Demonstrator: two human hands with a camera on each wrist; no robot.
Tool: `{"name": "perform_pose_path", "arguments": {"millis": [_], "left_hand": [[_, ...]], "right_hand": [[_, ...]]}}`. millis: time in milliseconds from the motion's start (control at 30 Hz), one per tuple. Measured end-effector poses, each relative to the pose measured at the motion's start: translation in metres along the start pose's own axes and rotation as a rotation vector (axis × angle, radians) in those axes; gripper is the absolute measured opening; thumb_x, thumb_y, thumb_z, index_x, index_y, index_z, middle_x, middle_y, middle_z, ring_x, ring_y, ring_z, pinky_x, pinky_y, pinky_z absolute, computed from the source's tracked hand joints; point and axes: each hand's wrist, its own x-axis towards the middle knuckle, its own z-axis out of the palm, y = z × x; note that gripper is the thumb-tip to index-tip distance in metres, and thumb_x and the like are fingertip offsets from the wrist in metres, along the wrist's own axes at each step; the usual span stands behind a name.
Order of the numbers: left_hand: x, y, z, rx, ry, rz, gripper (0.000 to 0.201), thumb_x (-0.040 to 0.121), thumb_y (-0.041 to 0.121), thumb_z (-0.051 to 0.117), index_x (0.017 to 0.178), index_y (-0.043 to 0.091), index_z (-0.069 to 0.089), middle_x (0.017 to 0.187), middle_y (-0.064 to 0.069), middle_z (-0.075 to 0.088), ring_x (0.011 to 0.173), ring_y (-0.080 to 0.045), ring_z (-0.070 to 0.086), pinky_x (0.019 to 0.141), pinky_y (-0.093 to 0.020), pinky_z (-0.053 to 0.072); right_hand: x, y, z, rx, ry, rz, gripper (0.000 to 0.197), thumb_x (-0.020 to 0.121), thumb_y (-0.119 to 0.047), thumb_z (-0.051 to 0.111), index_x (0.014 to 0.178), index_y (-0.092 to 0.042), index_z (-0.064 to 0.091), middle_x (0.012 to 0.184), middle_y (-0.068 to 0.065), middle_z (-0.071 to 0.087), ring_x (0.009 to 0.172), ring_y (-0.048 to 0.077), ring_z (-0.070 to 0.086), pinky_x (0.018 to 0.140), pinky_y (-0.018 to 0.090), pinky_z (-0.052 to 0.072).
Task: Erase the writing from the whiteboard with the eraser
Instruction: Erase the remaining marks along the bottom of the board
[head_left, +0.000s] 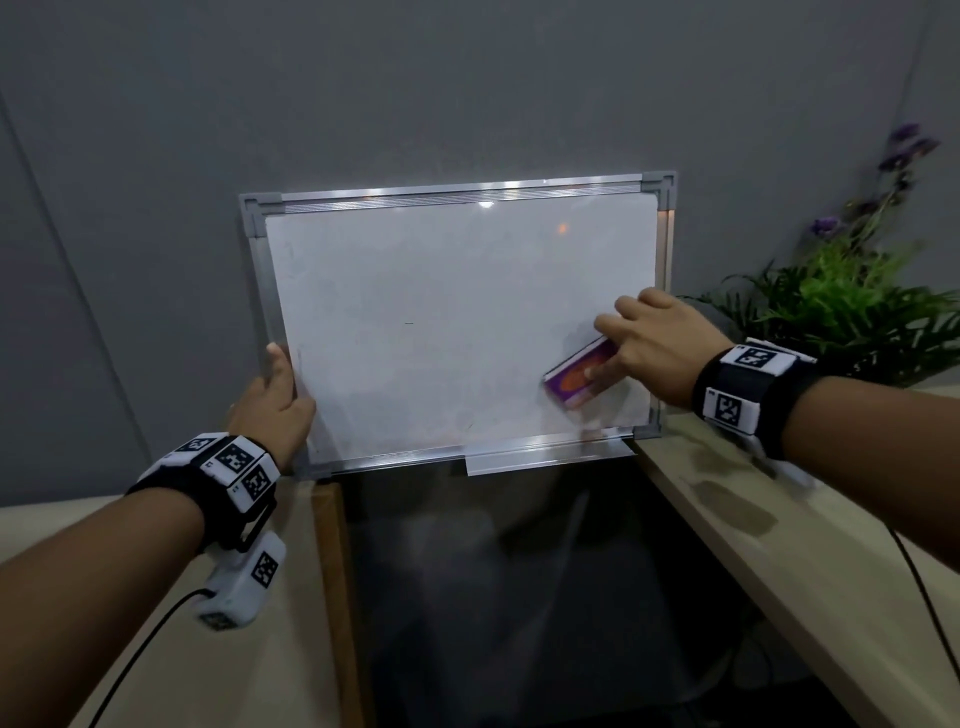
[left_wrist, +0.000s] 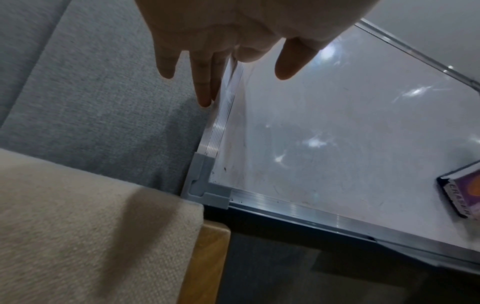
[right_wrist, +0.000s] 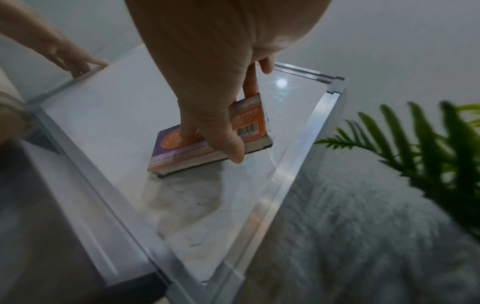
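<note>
Left hand (head_left: 275, 402) clasping whiteboard (head_left: 457, 322) edge; right hand (head_left: 649, 348) gripping half-hidden eraser (head_left: 574, 382).

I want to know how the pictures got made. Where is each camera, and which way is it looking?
Head: worn on the head, looking forward and down at the white metal-framed whiteboard; both forearms show.
Left wrist: looks along the left hand, whose grip is on the board's left frame edge; fingers show.
Right wrist: looks along the right hand, which holds the purple-and-orange block eraser on the board; the green fern plant is beside it.
Shared: the whiteboard and eraser appear in all three views.
</note>
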Motion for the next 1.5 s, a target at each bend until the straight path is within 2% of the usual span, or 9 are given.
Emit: {"name": "perform_pose_path", "arguments": {"millis": [267, 533, 733, 867, 933, 1133, 1200, 1333, 1500], "left_hand": [[-0.003, 0.002, -0.002, 0.005, 0.013, 0.003, 0.069, 0.100, 0.028, 0.032, 0.152, 0.029, -0.013, 0.152, -0.024, 0.024, 0.137, -0.042, 0.027, 0.113, -0.047, 0.023], [-0.002, 0.002, -0.001, 0.007, 0.018, -0.001, 0.068, 0.100, 0.026, 0.031, 0.152, 0.029, -0.013, 0.152, -0.023, 0.024, 0.136, -0.042, 0.028, 0.112, -0.047, 0.024], [-0.003, 0.004, -0.002, -0.006, 0.031, -0.005, 0.066, 0.101, 0.028, 0.032, 0.152, 0.029, -0.010, 0.153, -0.023, 0.024, 0.136, -0.041, 0.028, 0.112, -0.045, 0.023], [-0.003, 0.002, -0.001, -0.046, 0.016, -0.001, 0.078, 0.086, 0.045, 0.030, 0.152, 0.030, -0.009, 0.150, -0.025, 0.026, 0.136, -0.041, 0.028, 0.113, -0.044, 0.023], [-0.004, 0.001, -0.002, -0.069, 0.006, 0.002, 0.082, 0.079, 0.045, 0.026, 0.152, 0.031, -0.009, 0.151, -0.025, 0.025, 0.137, -0.041, 0.027, 0.113, -0.043, 0.023], [-0.003, 0.002, -0.003, -0.064, 0.003, -0.019, 0.079, 0.085, 0.044, 0.030, 0.152, 0.031, -0.009, 0.152, -0.023, 0.023, 0.137, -0.040, 0.026, 0.113, -0.044, 0.022], [-0.003, 0.001, -0.001, -0.053, 0.017, -0.014, 0.070, 0.097, 0.033, 0.034, 0.152, 0.030, -0.009, 0.152, -0.023, 0.024, 0.137, -0.040, 0.027, 0.113, -0.044, 0.023], [-0.003, 0.002, -0.003, -0.047, 0.004, -0.012, 0.081, 0.081, 0.045, 0.027, 0.152, 0.032, -0.008, 0.152, -0.022, 0.025, 0.136, -0.040, 0.028, 0.113, -0.044, 0.023], [-0.002, 0.002, -0.001, -0.049, 0.014, -0.014, 0.066, 0.100, 0.026, 0.032, 0.152, 0.030, -0.010, 0.153, -0.022, 0.022, 0.138, -0.039, 0.026, 0.113, -0.042, 0.021]], "right_hand": [[-0.017, -0.015, 0.024, 0.012, -0.079, -0.056, 0.043, 0.085, -0.038, 0.029, 0.094, -0.043, 0.071, 0.095, -0.002, 0.052, 0.083, 0.023, 0.046, 0.073, 0.036, 0.032], [-0.019, 0.009, 0.016, -0.002, 0.058, 0.048, 0.026, 0.078, -0.025, 0.068, 0.097, -0.042, 0.072, 0.089, 0.004, 0.052, 0.079, 0.029, 0.047, 0.071, 0.039, 0.035], [-0.030, -0.010, 0.033, 0.045, -0.043, 0.003, 0.047, 0.086, -0.034, 0.027, 0.093, -0.038, 0.073, 0.096, 0.001, 0.055, 0.086, 0.026, 0.048, 0.077, 0.039, 0.035], [-0.037, 0.013, 0.034, -0.022, 0.000, 0.051, 0.017, 0.080, -0.031, 0.065, 0.092, -0.038, 0.074, 0.093, 0.003, 0.055, 0.086, 0.029, 0.049, 0.078, 0.041, 0.035], [-0.036, 0.018, 0.034, -0.006, 0.035, 0.052, 0.024, 0.072, -0.025, 0.075, 0.092, -0.039, 0.074, 0.091, 0.004, 0.054, 0.083, 0.031, 0.049, 0.077, 0.042, 0.035], [-0.040, -0.003, 0.053, 0.076, 0.100, -0.028, 0.037, 0.080, -0.021, 0.040, 0.081, -0.034, 0.076, 0.087, 0.006, 0.056, 0.078, 0.031, 0.050, 0.075, 0.040, 0.032], [-0.045, 0.002, 0.058, 0.047, 0.084, -0.045, 0.027, 0.078, -0.020, 0.052, 0.083, -0.033, 0.076, 0.091, 0.007, 0.057, 0.082, 0.032, 0.050, 0.076, 0.041, 0.033], [-0.051, 0.018, 0.058, -0.006, 0.149, -0.018, 0.021, 0.068, -0.018, 0.078, 0.083, -0.031, 0.075, 0.093, 0.008, 0.057, 0.084, 0.031, 0.047, 0.077, 0.043, 0.035], [-0.040, 0.018, 0.046, 0.050, 0.293, 0.087, 0.038, 0.069, -0.010, 0.073, 0.098, -0.034, 0.073, 0.089, 0.010, 0.053, 0.080, 0.032, 0.046, 0.075, 0.044, 0.036]]}}
